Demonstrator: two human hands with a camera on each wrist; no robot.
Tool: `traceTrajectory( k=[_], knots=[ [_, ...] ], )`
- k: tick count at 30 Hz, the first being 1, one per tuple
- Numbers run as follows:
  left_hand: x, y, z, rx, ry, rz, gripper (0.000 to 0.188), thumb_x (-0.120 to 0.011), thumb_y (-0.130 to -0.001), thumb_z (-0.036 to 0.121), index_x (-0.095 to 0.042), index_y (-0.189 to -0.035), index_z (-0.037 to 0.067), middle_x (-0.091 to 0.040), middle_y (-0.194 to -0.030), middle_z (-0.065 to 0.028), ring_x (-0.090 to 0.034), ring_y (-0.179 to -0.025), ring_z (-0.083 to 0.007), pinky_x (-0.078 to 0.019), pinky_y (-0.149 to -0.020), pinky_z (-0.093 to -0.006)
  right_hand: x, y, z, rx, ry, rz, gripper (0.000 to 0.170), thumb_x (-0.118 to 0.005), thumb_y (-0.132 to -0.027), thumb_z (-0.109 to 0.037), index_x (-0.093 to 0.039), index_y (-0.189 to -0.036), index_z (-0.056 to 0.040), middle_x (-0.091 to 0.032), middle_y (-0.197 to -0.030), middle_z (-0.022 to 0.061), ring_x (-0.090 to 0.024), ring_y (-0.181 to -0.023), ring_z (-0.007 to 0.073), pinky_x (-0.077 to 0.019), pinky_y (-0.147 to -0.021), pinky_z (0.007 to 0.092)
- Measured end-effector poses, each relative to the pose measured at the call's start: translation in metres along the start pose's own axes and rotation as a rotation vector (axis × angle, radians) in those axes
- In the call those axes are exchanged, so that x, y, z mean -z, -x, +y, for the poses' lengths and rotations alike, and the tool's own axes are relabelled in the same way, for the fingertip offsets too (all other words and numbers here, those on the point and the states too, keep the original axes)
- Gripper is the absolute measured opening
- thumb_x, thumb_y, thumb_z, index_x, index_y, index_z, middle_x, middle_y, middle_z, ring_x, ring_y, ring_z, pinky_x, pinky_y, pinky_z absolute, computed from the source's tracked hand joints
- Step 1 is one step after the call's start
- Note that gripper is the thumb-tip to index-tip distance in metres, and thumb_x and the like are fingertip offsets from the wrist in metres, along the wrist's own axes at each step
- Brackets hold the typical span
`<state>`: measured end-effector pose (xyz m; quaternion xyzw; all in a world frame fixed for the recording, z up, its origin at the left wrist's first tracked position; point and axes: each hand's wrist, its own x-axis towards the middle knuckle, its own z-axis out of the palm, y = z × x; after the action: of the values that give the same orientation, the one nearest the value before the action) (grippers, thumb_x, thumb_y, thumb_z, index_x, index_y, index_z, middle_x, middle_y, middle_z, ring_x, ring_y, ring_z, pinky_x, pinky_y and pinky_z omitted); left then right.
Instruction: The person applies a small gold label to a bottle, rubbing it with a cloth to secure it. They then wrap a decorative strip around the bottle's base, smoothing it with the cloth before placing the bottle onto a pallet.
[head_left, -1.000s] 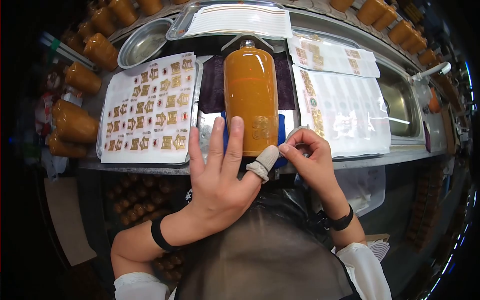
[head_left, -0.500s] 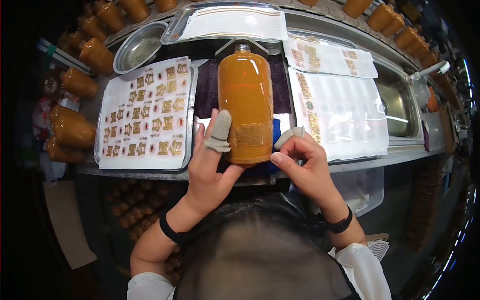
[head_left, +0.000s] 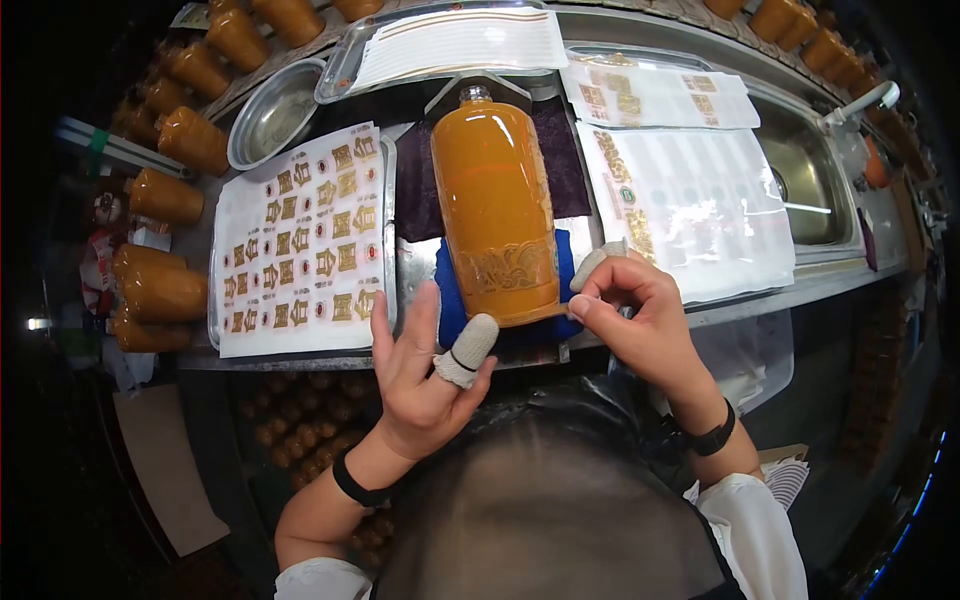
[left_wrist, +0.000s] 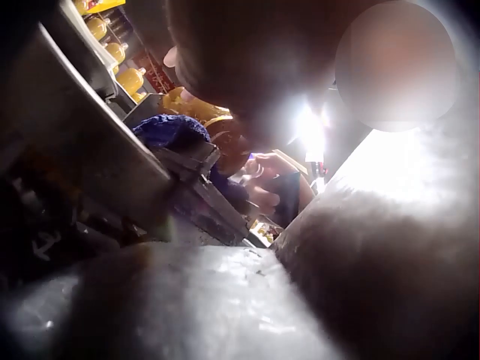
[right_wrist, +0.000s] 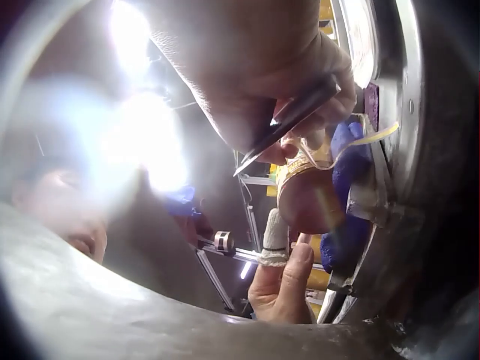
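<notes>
Where the bench (head_left: 890, 235) begins at your far left, three amber bottles (head_left: 165, 293) crowd together, with more above them, too overlapped to count. Next comes one metal tray (head_left: 390, 190) bearing one printed sheet (head_left: 298, 240) of gold motifs and red ovals; just beyond it sits one round metal bowl (head_left: 275, 112). Your left hand (head_left: 415, 385) has its fingers loosely spread and has hold of nothing, close to the near end of the decorated bottle (head_left: 490, 190); one finger wears a grey finger cot (head_left: 468, 350). Behind, one long tray (head_left: 338, 72) carries a pile of pale paper strips (head_left: 460, 45). You have that one decorated bottle in the middle, lying with its neck away from you, a patterned band near its base. Under the base end is one blue cloth (head_left: 450, 285), and farther back one dark purple cloth (head_left: 565, 160). Your right hand (head_left: 645, 320) is nearly closed beside the base, thumb and bent finger pinching one thin strip (right_wrist: 364, 141); it wears a second cot. Past it lie two overlapping white sheets (head_left: 700, 220), then one sink (head_left: 815, 200).
</notes>
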<state>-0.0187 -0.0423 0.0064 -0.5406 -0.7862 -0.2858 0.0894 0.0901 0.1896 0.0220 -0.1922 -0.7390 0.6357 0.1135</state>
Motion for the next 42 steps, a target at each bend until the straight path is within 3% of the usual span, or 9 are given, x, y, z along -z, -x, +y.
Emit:
traceTrajectory(
  k=[10,12,16,17,22,26,27,34,42],
  knots=[
    [0.007,-0.044,0.019,-0.137,-0.194,0.018,0.042,-0.078,-0.069,0.013,-0.075,-0.111,0.018,-0.05,-0.144,-0.0265,-0.052,-0.128,-0.0461,-0.0285,-0.104,-0.0703,-0.003,-0.004,0.009,0.0,0.096,-0.015,0.014,-0.075,-0.083,-0.012,-0.065,-0.079,-0.0028,-0.06,-0.083,0.0021,-0.051,-0.071,0.0084,-0.042,-0.063,0.0227],
    [-0.003,-0.054,0.028,-0.12,-0.207,0.085,0.021,-0.067,-0.082,0.019,-0.074,-0.101,0.013,-0.054,-0.141,-0.0229,-0.053,-0.125,-0.0508,-0.0288,-0.103,-0.074,-0.004,-0.005,0.013,0.018,0.108,-0.023,0.015,-0.075,-0.084,-0.013,-0.065,-0.08,-0.0027,-0.06,-0.082,0.0021,-0.051,-0.071,0.0084,-0.0419,-0.063,0.0227],
    [-0.017,-0.054,0.011,-0.035,-0.055,0.169,0.039,-0.07,-0.081,0.014,-0.07,-0.119,0.004,-0.05,-0.141,-0.0302,-0.05,-0.131,-0.0472,-0.029,-0.106,-0.0706,0.0,-0.009,0.015,0.024,0.041,-0.083,0.016,-0.077,-0.085,-0.016,-0.067,-0.081,-0.0036,-0.057,-0.082,0.0017,-0.051,-0.071,0.0077,-0.041,-0.063,0.0228],
    [-0.018,-0.048,0.006,-0.039,-0.022,0.163,0.064,-0.081,-0.071,0.007,-0.06,-0.13,-0.004,-0.049,-0.144,-0.0295,-0.048,-0.134,-0.0448,-0.0288,-0.112,-0.0634,0.001,-0.009,0.014,0.005,0.013,-0.1,0.016,-0.077,-0.085,-0.016,-0.068,-0.081,-0.0039,-0.056,-0.082,0.0016,-0.051,-0.071,0.0075,-0.0407,-0.063,0.0228],
    [-0.018,-0.025,-0.004,0.125,0.206,0.162,0.065,-0.083,-0.075,0.012,-0.058,-0.133,-0.004,-0.049,-0.143,-0.0302,-0.049,-0.133,-0.0429,-0.0278,-0.112,-0.0629,0.002,-0.007,-0.008,-0.095,0.021,-0.19,0.018,-0.082,-0.081,-0.019,-0.069,-0.081,-0.0062,-0.052,-0.083,0.0008,-0.048,-0.07,0.0076,-0.0392,-0.063,0.0228],
    [-0.009,0.005,-0.004,0.157,0.155,0.105,0.062,-0.084,-0.076,0.015,-0.061,-0.129,-0.005,-0.049,-0.142,-0.0305,-0.051,-0.131,-0.0423,-0.0276,-0.112,-0.0631,0.003,-0.008,-0.022,0.04,0.124,-0.194,0.015,-0.081,-0.077,-0.013,-0.069,-0.078,-0.0053,-0.056,-0.079,-0.0013,-0.049,-0.069,0.0052,-0.0381,-0.06,0.0216],
    [-0.008,0.012,-0.006,0.143,0.148,0.063,0.058,-0.08,-0.081,0.017,-0.059,-0.131,-0.005,-0.051,-0.141,-0.0309,-0.047,-0.135,-0.0445,-0.0249,-0.114,-0.0626,0.004,-0.008,-0.023,0.01,0.113,-0.205,0.015,-0.081,-0.076,-0.014,-0.069,-0.078,-0.0059,-0.055,-0.081,-0.0003,-0.048,-0.07,0.0067,-0.0379,-0.061,0.0227],
    [-0.009,0.009,-0.003,0.04,0.017,0.041,0.042,-0.077,-0.081,0.01,-0.067,-0.12,0.0,-0.043,-0.147,-0.0331,-0.045,-0.136,-0.0455,-0.0211,-0.112,-0.0676,0.009,-0.01,-0.023,-0.028,0.119,-0.164,0.015,-0.078,-0.079,-0.014,-0.066,-0.077,-0.0045,-0.057,-0.086,0.0012,-0.048,-0.07,0.0074,-0.0396,-0.061,0.0227],
    [0.003,-0.014,0.003,-0.058,-0.076,0.026,0.046,-0.076,-0.073,0.007,-0.071,-0.119,0.011,-0.042,-0.148,-0.0318,-0.047,-0.135,-0.0451,-0.0207,-0.11,-0.0701,0.005,-0.011,-0.017,-0.048,0.151,-0.126,0.015,-0.078,-0.079,-0.014,-0.066,-0.077,-0.0043,-0.057,-0.084,0.0012,-0.048,-0.067,0.0071,-0.041,-0.061,0.0227]
  ],
)
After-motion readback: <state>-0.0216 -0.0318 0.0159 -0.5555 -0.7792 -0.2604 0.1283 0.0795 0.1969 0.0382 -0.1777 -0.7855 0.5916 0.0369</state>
